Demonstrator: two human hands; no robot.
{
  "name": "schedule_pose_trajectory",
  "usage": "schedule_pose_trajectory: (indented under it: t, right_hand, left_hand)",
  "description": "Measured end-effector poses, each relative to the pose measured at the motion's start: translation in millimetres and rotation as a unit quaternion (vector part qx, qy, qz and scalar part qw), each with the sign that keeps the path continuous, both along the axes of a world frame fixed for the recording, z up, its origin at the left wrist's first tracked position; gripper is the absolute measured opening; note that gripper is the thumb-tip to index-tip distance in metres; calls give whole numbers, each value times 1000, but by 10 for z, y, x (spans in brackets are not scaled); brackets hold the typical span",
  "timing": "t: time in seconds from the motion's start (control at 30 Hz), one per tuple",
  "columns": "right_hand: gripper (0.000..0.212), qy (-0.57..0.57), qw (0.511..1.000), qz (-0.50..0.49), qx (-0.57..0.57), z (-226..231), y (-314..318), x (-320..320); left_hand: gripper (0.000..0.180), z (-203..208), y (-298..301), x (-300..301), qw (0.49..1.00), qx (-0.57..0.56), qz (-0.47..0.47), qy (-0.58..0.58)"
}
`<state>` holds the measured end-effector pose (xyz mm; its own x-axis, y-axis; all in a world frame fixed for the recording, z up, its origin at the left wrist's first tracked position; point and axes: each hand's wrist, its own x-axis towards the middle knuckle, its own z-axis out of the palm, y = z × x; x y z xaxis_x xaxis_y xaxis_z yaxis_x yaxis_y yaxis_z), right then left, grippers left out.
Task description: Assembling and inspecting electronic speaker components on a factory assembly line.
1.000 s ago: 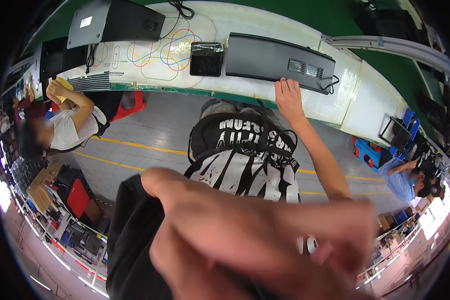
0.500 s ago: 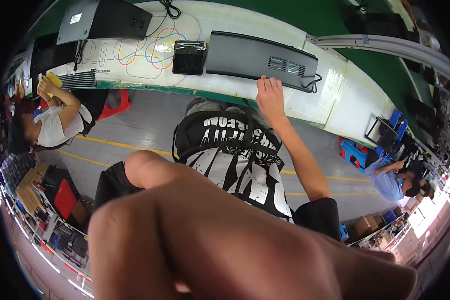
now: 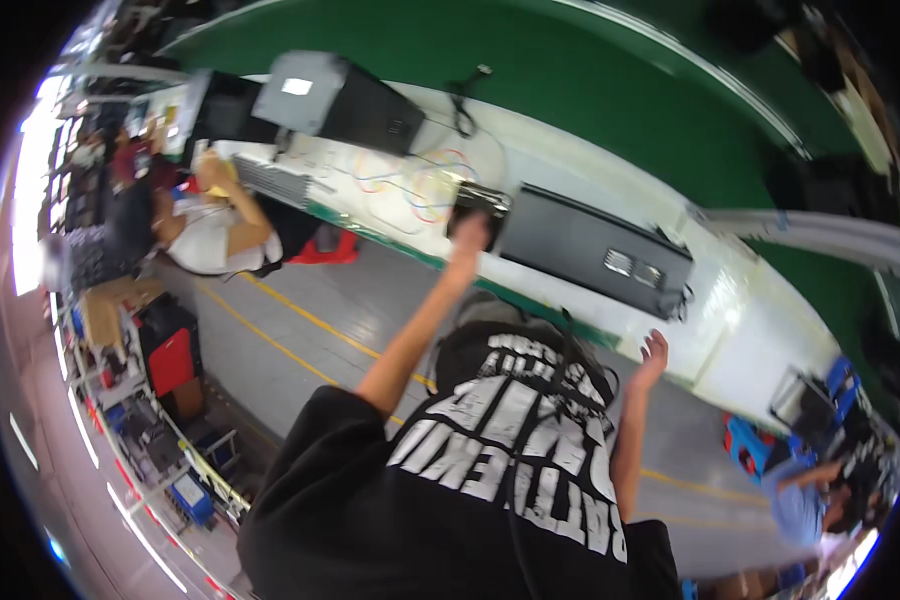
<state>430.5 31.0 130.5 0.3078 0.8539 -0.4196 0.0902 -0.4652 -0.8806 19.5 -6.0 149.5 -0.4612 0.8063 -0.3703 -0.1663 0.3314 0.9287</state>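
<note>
My left hand reaches over a small black square tray-like item with a shiny strip on its far edge. Its fingers are smeared by motion, and whether they grip the item is unclear. To the right of that lies a long dark grey casing, with two vent grilles and a short black cable at its right end. My right hand is off the bench's near edge, below the casing's right end, fingers apart and nothing in it.
A large black box-shaped unit with a white label stands farther left on the white bench, near coloured looped lines. Co-workers sit at left and far right. A metal rail crosses at right.
My left arm, earlier raised close before the camera, now stretches to the small black item. My right hand has left the long casing's near edge. The whole view has shifted and tilted.
</note>
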Motion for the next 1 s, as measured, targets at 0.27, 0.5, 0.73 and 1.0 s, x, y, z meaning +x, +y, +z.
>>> schedule_pose_trajectory:
  t: [0.27, 0.5, 0.73, 1.0]
  right_hand:
    - [50, 257, 966, 39, -9, -905, 727, -3]
    - [46, 345, 934, -65, -73, -1576, 913, 333]
    - [69, 43, 990, 49, -123, 682, 992, -343]
    - [45, -53, 992, 10, -114, 910, 1259, -145]
  left_hand:
    - [53, -461, 71, 442, 988, -21, 7, -155]
    - [54, -109, 583, 333, 976, -213, 26, -45]
    - [77, 744, 398, 211, 945, -192, -19, 266]
    - [41, 719, 834, 334, 945, -142, -140, 259]
